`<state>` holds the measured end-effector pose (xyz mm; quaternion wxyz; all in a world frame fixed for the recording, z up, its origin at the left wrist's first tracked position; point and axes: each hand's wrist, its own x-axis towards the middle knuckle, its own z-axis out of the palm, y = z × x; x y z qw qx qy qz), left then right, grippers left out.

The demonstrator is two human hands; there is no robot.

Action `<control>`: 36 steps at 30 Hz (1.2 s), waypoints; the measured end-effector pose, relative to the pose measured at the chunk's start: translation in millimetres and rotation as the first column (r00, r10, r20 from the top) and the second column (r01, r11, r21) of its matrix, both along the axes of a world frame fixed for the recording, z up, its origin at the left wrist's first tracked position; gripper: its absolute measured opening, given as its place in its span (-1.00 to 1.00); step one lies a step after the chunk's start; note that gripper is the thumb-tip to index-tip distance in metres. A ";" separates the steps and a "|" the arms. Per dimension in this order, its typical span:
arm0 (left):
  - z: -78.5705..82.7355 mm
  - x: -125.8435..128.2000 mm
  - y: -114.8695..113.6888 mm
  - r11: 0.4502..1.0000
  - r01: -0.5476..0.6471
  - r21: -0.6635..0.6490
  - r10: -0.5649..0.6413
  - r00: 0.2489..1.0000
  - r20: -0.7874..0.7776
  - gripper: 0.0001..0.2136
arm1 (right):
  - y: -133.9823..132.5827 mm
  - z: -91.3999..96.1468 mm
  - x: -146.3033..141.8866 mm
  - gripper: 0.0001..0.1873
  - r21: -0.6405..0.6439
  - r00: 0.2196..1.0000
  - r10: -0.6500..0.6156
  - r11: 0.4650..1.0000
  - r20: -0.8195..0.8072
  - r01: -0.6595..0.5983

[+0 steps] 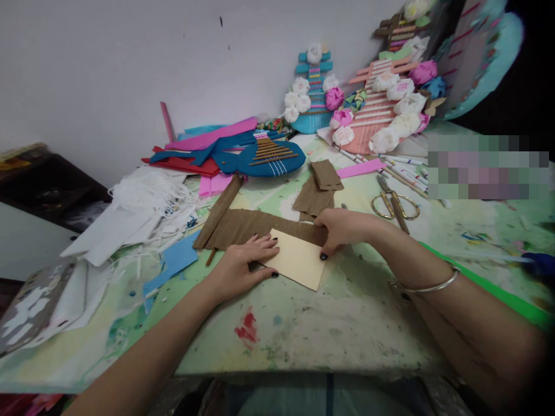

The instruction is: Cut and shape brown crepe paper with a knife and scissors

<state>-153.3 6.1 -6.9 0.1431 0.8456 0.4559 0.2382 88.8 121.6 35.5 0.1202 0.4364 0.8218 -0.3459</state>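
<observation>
A cream card [299,260] lies on the table, its upper edge against a strip of brown crepe paper [243,228]. My left hand [243,260] rests flat with its fingers stretched out, the fingertips on the paper and the card's left end. At the right end, my right hand [342,231] curls its fingers over the crepe paper, with the thumb by the card's right edge. Its fingertips are partly hidden. More brown crepe pieces [318,193] lie just beyond, and a folded brown strip [221,211] crosses the left end.
Gold-handled scissors [393,202] and several markers [407,170] lie to the right. Behind are a blue paper instrument [273,159] and flower-decorated ones [377,110] against the wall. White scraps [147,196] and blue paper [176,260] are on the left.
</observation>
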 end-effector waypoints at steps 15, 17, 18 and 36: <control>2.0 -5.7 6.6 0.973 -0.094 -0.210 0.143 0.963 0.227 -0.58 | -14.7 -3.8 1.5 -0.67 -0.327 0.954 -0.223 0.933 -0.199 0.150; 8.0 -6.2 6.8 0.956 -0.048 -0.290 0.140 0.942 0.306 -0.58 | -24.1 -0.6 4.1 -0.70 -0.336 0.948 -0.244 0.927 -0.204 0.166; 10.7 -6.0 6.4 0.945 -0.011 -0.327 0.134 0.925 0.355 -0.59 | -30.5 0.5 6.5 -0.71 -0.340 0.946 -0.254 0.924 -0.201 0.176; 8.8 7.8 -0.1 0.941 0.318 -0.119 -0.297 0.941 0.165 -0.69 | -144.7 -24.8 51.6 -0.66 -0.369 0.756 -0.583 0.801 -0.299 0.472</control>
